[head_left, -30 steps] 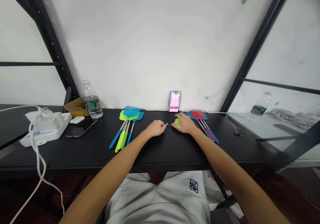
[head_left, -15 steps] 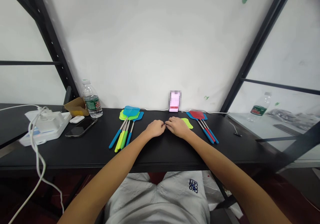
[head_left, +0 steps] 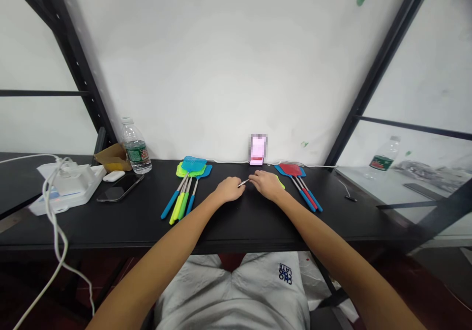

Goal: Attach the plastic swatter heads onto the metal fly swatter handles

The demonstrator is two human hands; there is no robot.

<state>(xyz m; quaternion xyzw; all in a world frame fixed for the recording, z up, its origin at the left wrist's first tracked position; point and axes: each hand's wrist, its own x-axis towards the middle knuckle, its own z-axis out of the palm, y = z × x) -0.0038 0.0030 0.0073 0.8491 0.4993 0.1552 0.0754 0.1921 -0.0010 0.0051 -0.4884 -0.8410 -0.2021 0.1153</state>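
My left hand (head_left: 229,189) is closed on one part of a yellow-green fly swatter (head_left: 281,182), over the middle of the black table. A short piece of its thin metal rod shows between my two hands. My right hand (head_left: 266,184) grips the swatter farther along, nearer its head. Only an edge of the head sticks out past my right hand, and the handle is hidden. To the left lies a pile of blue, yellow and green fly swatters (head_left: 194,163). On the right are several red and blue fly swatters (head_left: 290,169) with their handles toward me.
A phone (head_left: 257,149) leans against the wall at the back. At the left stand a water bottle (head_left: 136,148), an open cardboard box (head_left: 113,158), a dark phone (head_left: 120,188), a white earbud case (head_left: 114,176) and a power strip (head_left: 70,192) with cables. A cable end (head_left: 350,198) lies right.
My right hand has shifted slightly right, away from my left. The metal rod now shows between them, and less of the yellow-green head is visible. My left hand stays about where it was.
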